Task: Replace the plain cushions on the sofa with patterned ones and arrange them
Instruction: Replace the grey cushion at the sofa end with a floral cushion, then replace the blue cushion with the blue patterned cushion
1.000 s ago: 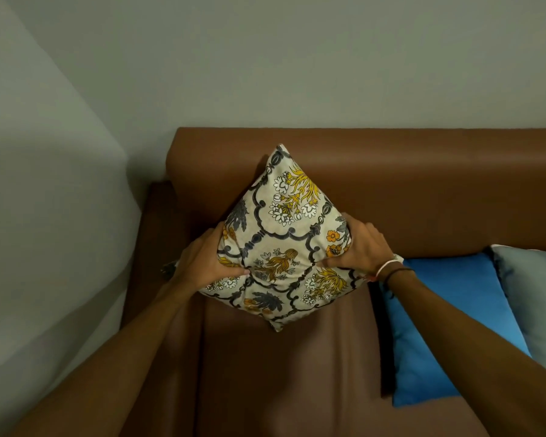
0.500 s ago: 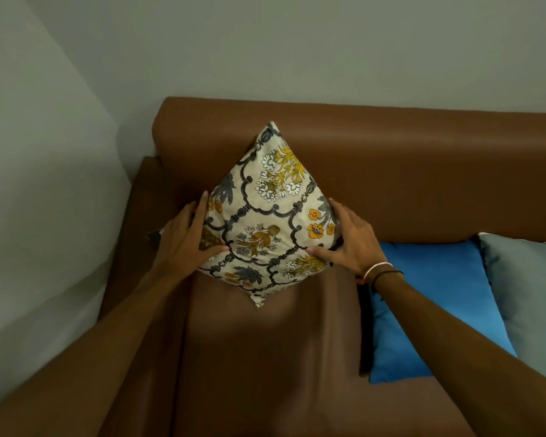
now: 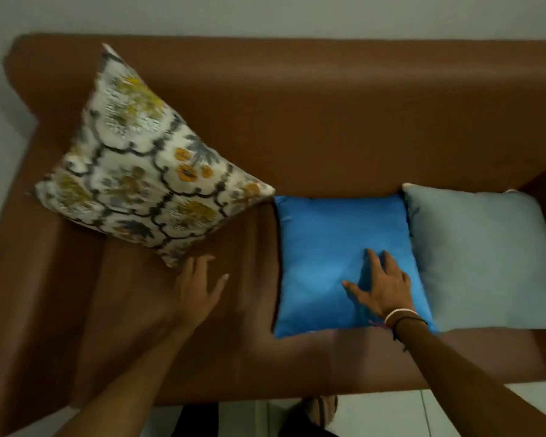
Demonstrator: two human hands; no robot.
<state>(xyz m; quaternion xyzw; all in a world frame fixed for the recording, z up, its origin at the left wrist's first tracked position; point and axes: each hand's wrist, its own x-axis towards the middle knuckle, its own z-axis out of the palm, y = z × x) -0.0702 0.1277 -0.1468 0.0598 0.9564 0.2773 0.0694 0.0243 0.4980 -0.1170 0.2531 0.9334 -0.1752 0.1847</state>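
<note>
While spread flat, right hand [image 3: 380,285] on smooth blue cushion [image 3: 328,244]; left hand [image 3: 199,290] grip released.

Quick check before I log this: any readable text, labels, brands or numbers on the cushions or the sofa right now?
None readable.
Patterned cushion: only a floral print, blurred, no lettering.
Blue cushion and grey cushion: plain fabric, no tag or label in view.
Sofa: plain brown surface, no brand mark.
Right hand wears wrist bands; no writing can be made out.
</note>
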